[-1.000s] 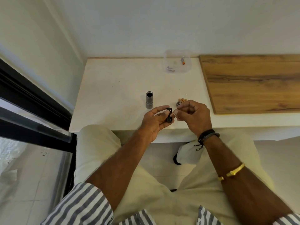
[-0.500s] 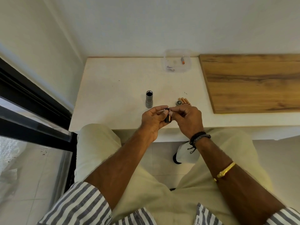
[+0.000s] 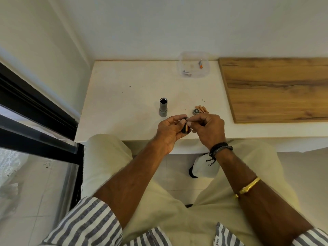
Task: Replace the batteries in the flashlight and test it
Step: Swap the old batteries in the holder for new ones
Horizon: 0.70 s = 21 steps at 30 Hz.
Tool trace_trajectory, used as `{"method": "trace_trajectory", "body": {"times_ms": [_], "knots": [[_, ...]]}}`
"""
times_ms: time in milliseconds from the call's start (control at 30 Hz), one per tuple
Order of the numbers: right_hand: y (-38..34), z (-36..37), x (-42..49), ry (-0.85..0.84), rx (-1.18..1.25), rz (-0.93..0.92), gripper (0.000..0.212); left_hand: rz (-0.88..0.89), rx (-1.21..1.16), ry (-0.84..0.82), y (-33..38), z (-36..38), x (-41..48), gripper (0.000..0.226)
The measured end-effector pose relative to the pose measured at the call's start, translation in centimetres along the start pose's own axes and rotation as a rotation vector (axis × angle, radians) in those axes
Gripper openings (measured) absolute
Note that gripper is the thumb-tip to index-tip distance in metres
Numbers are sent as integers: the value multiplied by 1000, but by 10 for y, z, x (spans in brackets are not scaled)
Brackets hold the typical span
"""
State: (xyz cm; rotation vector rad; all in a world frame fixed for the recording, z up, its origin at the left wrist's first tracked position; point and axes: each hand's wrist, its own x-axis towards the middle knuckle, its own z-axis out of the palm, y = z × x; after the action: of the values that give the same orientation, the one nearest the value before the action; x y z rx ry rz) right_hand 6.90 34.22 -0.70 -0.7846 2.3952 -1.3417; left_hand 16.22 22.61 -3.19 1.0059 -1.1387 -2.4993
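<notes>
While I sit at the white bench [image 3: 124, 96], my left hand [image 3: 168, 130] cups a small black battery holder [image 3: 185, 129] just above the near edge, thumb along its side and fingers curled behind it. A copper-coloured battery [image 3: 186, 128] shows in the holder, lying along its length. My right hand [image 3: 206, 129] meets it from the other side, thumb and forefinger pinched at the holder's top end, the other fingers folded in. Both hands touch the holder and nearly touch each other.

Just beyond my left hand, the grey flashlight body [image 3: 163, 109] stands upright on the bench with its open end up, apart from my fingers. Beyond my right hand lies the round end cap [image 3: 196, 111], and touching it on its right a small row of copper batteries [image 3: 202, 109] lying side by side. At the far edge against the wall sits a clear plastic tub [image 3: 206, 68] with one orange-tipped battery [image 3: 200, 64] in it and some small metal bits I cannot make out. A wooden board [image 3: 276, 89] covers the right part of the bench.

My right wrist wears dark bands [image 3: 220, 149], and a gold bangle [image 3: 248, 187] sits higher on that forearm.
</notes>
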Motion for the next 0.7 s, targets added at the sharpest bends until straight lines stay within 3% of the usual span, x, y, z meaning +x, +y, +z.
{"method": "trace_trajectory", "body": {"times_ms": [233, 467, 700], "knots": [[11, -3, 12, 92, 217, 135, 14, -80, -146, 13, 0, 6, 1, 27], [10, -8, 63, 148, 438, 247, 11, -65, -136, 21, 0, -2, 12, 26], [-5, -7, 160, 158, 242, 183, 9, -100, -233, 50, 3, -7, 23, 21]]}}
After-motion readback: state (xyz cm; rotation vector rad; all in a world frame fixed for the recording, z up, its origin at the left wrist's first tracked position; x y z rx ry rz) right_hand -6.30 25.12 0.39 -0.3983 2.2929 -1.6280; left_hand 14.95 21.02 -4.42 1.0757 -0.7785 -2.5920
